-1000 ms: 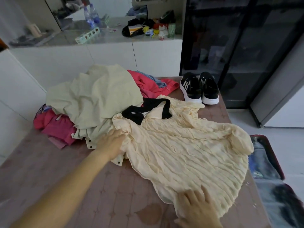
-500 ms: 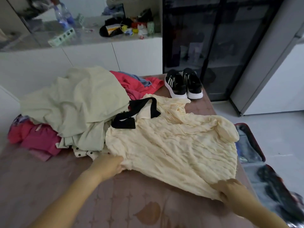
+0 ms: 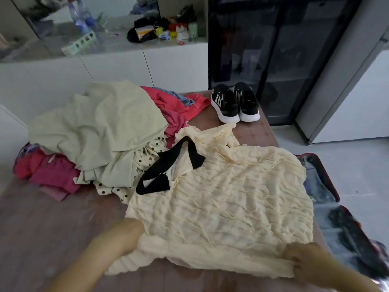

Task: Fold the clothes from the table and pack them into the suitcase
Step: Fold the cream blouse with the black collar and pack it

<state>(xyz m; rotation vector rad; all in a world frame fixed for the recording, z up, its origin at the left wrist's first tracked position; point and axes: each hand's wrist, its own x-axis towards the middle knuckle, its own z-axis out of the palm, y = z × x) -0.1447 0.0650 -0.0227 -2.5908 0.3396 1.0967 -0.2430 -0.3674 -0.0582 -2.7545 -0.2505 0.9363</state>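
1. A cream blouse (image 3: 221, 207) with a black collar tie (image 3: 168, 167) lies spread flat on the brown table (image 3: 52, 218).
2. The right hand (image 3: 299, 258) pinches the blouse's near-right hem corner, fingers curled over the fabric.
3. The left hand (image 3: 128, 230) meets the blouse's left edge. It is blurred, and its fingers cannot be made out.
4. A pile of clothes (image 3: 105, 144) occupies the table's far left. A pale green garment (image 3: 94, 119) lies on top. A pink garment (image 3: 52, 173), a red garment (image 3: 179, 110) and a polka-dot piece (image 3: 147, 152) show beneath it.
5. A pair of black sneakers (image 3: 235, 104) stands on the table's far-right corner.
6. An open suitcase (image 3: 320, 180) lies on the floor just beside the table's right side.
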